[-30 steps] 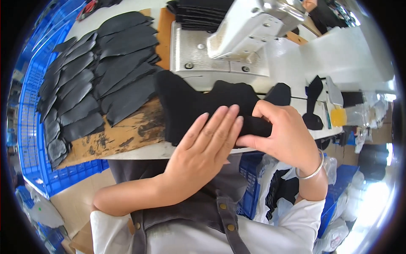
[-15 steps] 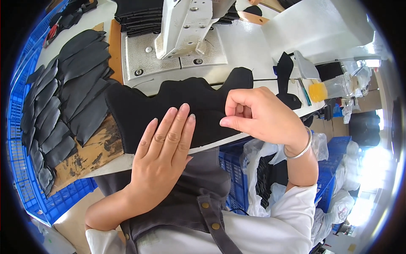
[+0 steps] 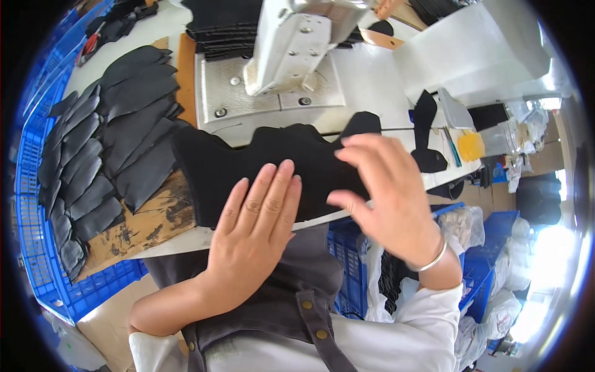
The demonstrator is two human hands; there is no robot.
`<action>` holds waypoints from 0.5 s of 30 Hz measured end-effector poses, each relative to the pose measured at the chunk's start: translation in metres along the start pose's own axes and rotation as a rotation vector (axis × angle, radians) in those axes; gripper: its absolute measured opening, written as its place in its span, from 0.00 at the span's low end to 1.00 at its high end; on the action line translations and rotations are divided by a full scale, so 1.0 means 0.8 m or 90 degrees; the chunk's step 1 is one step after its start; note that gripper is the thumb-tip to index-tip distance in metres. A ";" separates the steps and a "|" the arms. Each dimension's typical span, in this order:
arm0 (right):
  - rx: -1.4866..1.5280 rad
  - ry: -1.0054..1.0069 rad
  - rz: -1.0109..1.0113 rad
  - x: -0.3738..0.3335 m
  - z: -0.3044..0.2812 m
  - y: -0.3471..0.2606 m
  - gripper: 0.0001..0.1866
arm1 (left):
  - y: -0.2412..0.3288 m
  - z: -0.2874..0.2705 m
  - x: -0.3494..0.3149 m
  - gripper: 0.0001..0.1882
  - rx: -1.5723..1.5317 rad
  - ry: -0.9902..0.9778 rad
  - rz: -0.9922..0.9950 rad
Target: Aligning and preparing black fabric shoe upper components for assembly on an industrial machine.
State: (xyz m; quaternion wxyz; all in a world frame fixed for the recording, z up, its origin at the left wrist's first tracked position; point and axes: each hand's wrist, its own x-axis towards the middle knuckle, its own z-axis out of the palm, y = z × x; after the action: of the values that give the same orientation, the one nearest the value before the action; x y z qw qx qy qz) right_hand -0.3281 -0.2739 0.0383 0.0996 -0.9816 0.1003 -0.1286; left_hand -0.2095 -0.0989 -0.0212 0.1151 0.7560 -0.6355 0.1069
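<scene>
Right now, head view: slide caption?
Left hand flat on black piece, right hand open over its right end, white machine beyond.

Two hands (image 3: 251,226) (image 3: 396,208), one bracelet (image 3: 436,260), apparently one machine (image 3: 291,49)

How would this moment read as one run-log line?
left hand: flat on black piece | right hand: open, at its right side | white machine: beyond

I see clear passage over the bare surface (image 3: 370,75) to the right of the white machine (image 3: 288,53), whose bulk bars the middle, while a stack of black pieces (image 3: 222,28) stands in the way at its left. Overlapping dark pieces (image 3: 133,99) crowd the person's left side, and the left hand (image 3: 251,226) blocks low travel across the black cloth piece (image 3: 223,167); between the right hand (image 3: 393,201) and the dark narrow-waisted piece (image 3: 424,121) runs a slim open strip.
</scene>
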 end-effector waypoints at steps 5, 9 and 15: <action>-0.090 -0.072 -0.034 -0.032 0.040 -0.010 0.43 | -0.005 -0.013 -0.013 0.39 0.025 -0.005 -0.034; -0.174 -0.023 -0.054 -0.041 0.030 0.012 0.36 | -0.030 -0.031 -0.043 0.45 0.106 -0.023 -0.076; -0.184 -0.016 -0.254 -0.013 -0.002 0.030 0.29 | -0.042 -0.061 -0.012 0.40 0.017 0.018 -0.038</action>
State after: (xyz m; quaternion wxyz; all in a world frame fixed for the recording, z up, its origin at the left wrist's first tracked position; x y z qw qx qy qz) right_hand -0.3422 -0.2946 0.0325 -0.0681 -0.9875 -0.0790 -0.1181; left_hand -0.1790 -0.0696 0.0209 0.1168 0.7747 -0.6092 0.1227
